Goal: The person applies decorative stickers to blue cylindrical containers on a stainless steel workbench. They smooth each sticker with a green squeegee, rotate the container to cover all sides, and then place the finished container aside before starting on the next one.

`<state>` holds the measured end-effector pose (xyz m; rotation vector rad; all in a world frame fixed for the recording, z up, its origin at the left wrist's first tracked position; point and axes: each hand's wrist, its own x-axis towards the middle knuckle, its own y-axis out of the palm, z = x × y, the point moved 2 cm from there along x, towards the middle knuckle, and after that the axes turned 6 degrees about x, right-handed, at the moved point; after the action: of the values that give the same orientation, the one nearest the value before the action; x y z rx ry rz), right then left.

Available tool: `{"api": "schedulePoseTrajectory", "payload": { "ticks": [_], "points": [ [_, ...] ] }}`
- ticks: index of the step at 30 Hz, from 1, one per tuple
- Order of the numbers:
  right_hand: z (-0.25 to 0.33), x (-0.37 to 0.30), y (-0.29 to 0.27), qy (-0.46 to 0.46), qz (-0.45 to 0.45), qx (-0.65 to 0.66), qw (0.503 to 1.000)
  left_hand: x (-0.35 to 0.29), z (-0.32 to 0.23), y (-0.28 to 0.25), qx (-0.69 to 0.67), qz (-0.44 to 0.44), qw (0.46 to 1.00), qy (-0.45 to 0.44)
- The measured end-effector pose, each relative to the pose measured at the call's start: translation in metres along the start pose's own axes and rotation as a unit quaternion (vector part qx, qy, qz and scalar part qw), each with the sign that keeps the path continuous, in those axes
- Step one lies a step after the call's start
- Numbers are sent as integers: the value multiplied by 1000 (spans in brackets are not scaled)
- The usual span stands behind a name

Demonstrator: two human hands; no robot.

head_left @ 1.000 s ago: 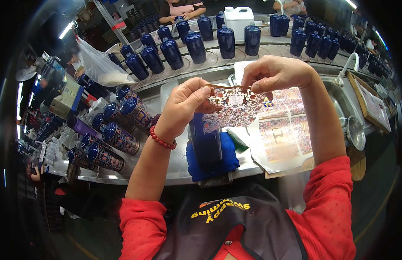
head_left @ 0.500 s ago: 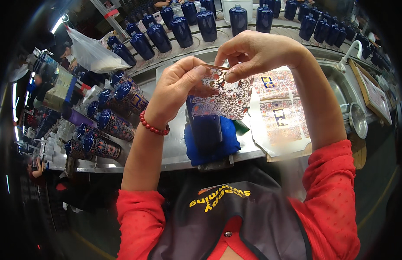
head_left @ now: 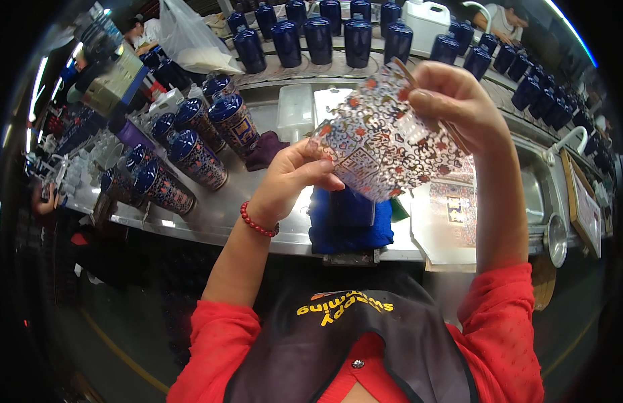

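A thin, see-through patterned decal sheet (head_left: pixel 382 138) with red and dark blue scrollwork is stretched between my hands, tilted. My left hand (head_left: pixel 295 176) pinches its lower left corner between thumb and fingers. At its upper right edge, my right hand (head_left: pixel 456 101) grips it with fingers curled, beside a narrow brown strip. Below the sheet, a dark blue bottle (head_left: pixel 354 209) lies on a blue cloth (head_left: pixel 320 232), its upper part hidden by the sheet and my left hand. To the right lie more printed decal sheets (head_left: pixel 452 205) on pale backing.
Decorated blue bottles (head_left: pixel 197 161) stand at the left, beside a dark purple cloth (head_left: pixel 266 149). Plain blue bottles (head_left: pixel 319 40) line a curved conveyor (head_left: pixel 284 72) at the back, with a white jug (head_left: pixel 424 27). A sink (head_left: pixel 526 178) and metal bowl (head_left: pixel 556 240) are at the right. Other people work beyond.
The sheet has turned and spread out, its patterned face now more visible. My right hand has moved right, away from my left, which has gone lower. The view has shifted too.
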<state>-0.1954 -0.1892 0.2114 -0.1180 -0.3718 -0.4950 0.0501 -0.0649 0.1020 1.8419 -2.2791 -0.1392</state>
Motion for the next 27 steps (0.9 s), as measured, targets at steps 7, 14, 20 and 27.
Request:
{"api": "schedulePoseTrajectory", "payload": {
  "ticks": [7,14,20,27],
  "points": [
    [-111,-70,38,196,-212,103,952,-9,32,-22,59,-136,989,-1],
    [-98,-65,29,161,-208,-445,856,-6,47,-21,207,-181,960,57],
    [-72,-4,58,-30,-48,-487,872,-6,33,-13,264,-170,945,87],
    [-92,39,54,17,55,-389,919,-8,21,-14,292,-152,941,78]
  ]
}}
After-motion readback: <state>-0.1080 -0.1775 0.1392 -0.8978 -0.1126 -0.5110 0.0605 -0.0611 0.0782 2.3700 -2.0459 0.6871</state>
